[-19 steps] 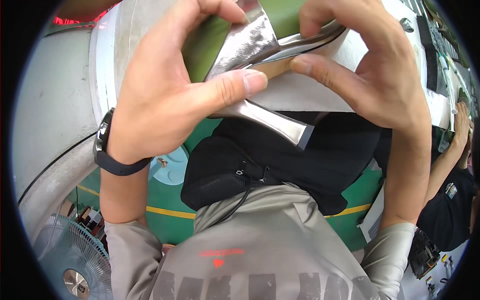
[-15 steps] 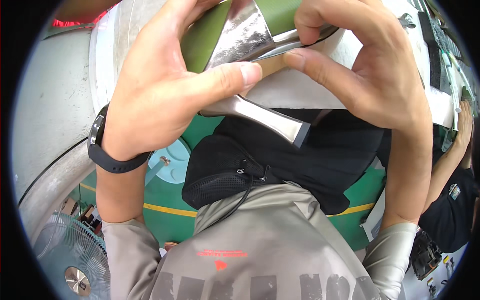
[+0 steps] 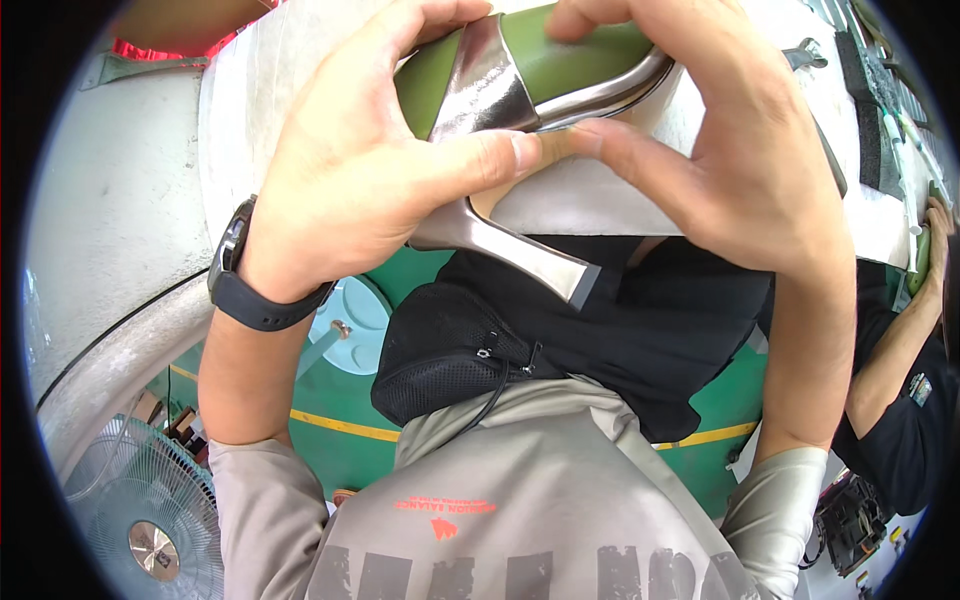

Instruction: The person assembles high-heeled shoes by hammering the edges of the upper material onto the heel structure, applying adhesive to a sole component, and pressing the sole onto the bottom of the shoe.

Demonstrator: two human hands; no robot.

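A silver high-heeled shoe [image 3: 488, 85] sits on a green shoe last [image 3: 570, 62], at the top middle of the head view. Its silver heel [image 3: 522, 256] slants down to the right and ends in a dark tip. My left hand [image 3: 345, 185] is wrapped round the heel end, its thumb pressing along the sole edge beside the broad silver strap. At the toe end, my right hand [image 3: 745, 160] grips the shoe, thumb against the sole edge and a fingertip over the green last. The right fingers' other tips are hidden or out of frame.
Beneath the shoe lies a whitish worktop [image 3: 590, 205], with a wrench [image 3: 805, 55] on it. A fan [image 3: 150, 520] stands at lower left. A light-blue round base [image 3: 355, 325] is on the green floor [image 3: 335, 415]. At the right edge a co-worker's hand [image 3: 938, 240] touches something green.
My right index finger has shifted from the silver edge up onto the green last, baring the toe rim. The shoe has tilted slightly, and the heel tip sits a little further left.
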